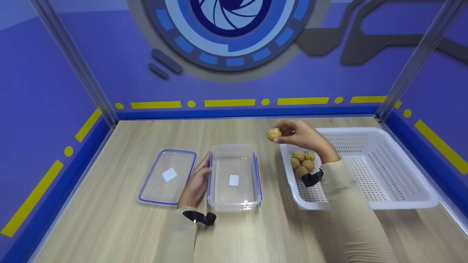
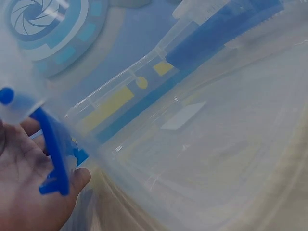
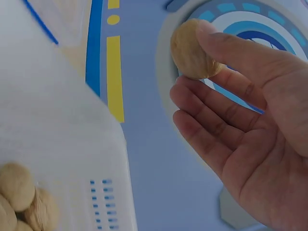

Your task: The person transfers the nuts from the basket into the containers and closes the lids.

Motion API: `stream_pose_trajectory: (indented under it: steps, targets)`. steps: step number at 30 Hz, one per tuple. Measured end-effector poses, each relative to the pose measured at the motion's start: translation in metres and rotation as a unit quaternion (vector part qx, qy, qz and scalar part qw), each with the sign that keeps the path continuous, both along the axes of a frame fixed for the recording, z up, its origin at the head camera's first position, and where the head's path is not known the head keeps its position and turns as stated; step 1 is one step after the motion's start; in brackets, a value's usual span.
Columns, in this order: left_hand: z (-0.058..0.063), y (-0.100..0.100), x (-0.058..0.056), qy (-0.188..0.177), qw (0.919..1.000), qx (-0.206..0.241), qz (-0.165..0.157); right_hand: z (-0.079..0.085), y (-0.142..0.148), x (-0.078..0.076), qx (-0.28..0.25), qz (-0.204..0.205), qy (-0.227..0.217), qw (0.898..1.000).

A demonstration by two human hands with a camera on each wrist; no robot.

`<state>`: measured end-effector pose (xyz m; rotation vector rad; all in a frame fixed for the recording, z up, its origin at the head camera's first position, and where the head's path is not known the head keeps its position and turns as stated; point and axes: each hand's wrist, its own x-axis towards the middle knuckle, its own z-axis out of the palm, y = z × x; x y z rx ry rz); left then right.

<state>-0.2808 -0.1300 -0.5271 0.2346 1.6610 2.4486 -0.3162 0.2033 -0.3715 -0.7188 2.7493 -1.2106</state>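
Note:
In the head view my right hand (image 1: 300,136) pinches a walnut (image 1: 274,134) between thumb and fingers, raised near the left rim of a white perforated basket (image 1: 393,182). The right wrist view shows this tan walnut (image 3: 192,50) at the fingertips, the other fingers loosely bent. Several more walnuts (image 1: 302,162) lie in the basket's left part, partly covered by my wrist. My left hand (image 1: 197,182) rests along the left side of a clear plastic container (image 1: 234,204) with blue side latches. Up close, a blue latch (image 2: 57,154) stands out in front of the left palm. Inside the container only a white label shows.
Left of the container a clear lid (image 1: 153,193) with a blue seal and a white label lies flat on the wood-grain table (image 1: 109,226). Blue-purple panels (image 1: 219,89) with yellow marks close off the back and both sides.

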Motion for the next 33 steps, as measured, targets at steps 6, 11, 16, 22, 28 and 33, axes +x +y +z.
stream_pose_trajectory:
  steps: [6,11,16,22,28,33]
  targets:
    - [0.001,-0.001,0.000,-0.004,0.9999,-0.009,0.010,-0.001,-0.023,-0.003,-0.009,0.003,-0.002,1.000]
    - [0.003,0.000,0.000,-0.011,0.9998,-0.004,0.014,-0.004,-0.039,-0.004,-0.015,0.014,0.000,1.000]
    - [0.003,0.000,0.000,-0.012,0.9999,-0.001,0.009,-0.006,-0.052,-0.007,-0.015,0.015,-0.012,1.000]
    - [0.001,0.000,0.000,-0.005,1.0000,0.000,0.004,-0.009,-0.067,-0.011,-0.038,0.012,-0.015,0.999]
    - [-0.001,0.000,0.001,0.001,0.9998,0.009,-0.015,-0.016,-0.080,-0.015,-0.056,0.019,-0.028,0.998]
    - [-0.001,0.000,0.001,0.004,0.9998,0.008,-0.015,-0.026,-0.088,-0.018,-0.050,0.019,-0.037,0.998]
